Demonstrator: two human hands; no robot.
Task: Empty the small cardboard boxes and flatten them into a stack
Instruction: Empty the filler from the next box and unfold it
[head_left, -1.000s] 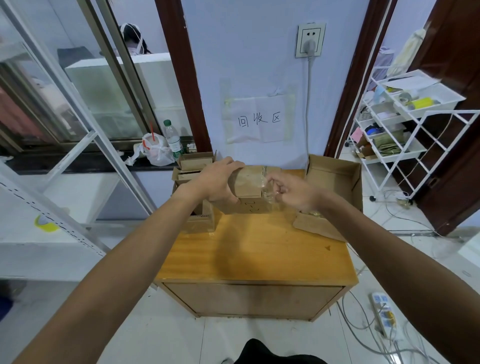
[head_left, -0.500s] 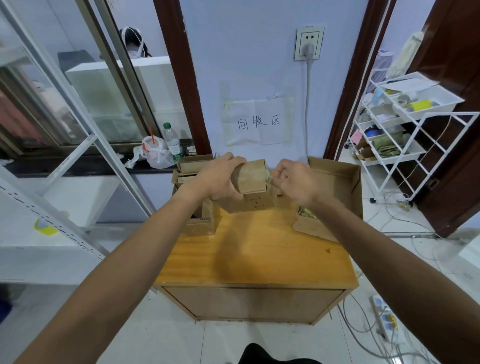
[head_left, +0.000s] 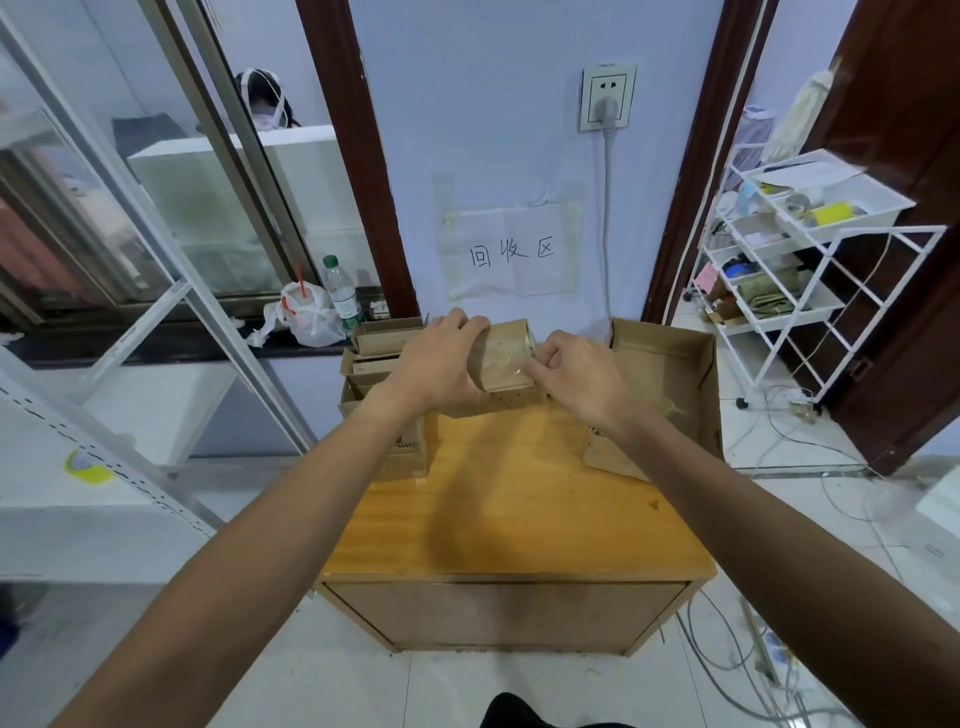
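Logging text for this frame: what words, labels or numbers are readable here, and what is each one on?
"回收区": handwritten on the paper sheet taped to the wall.
Green label on the plastic bottle: too small to read.
Small dark marks low on the small cardboard box: too blurred to read.
No other text is legible.

L forearm (head_left: 291, 519) & R forearm (head_left: 753, 525) bare right to the frame edges. L grip (head_left: 431, 364) & R grip (head_left: 576, 374) bare too. Black cloth (head_left: 540, 713) shows at btm edge, centre; can't tell which garment, prob. lower-body wear.
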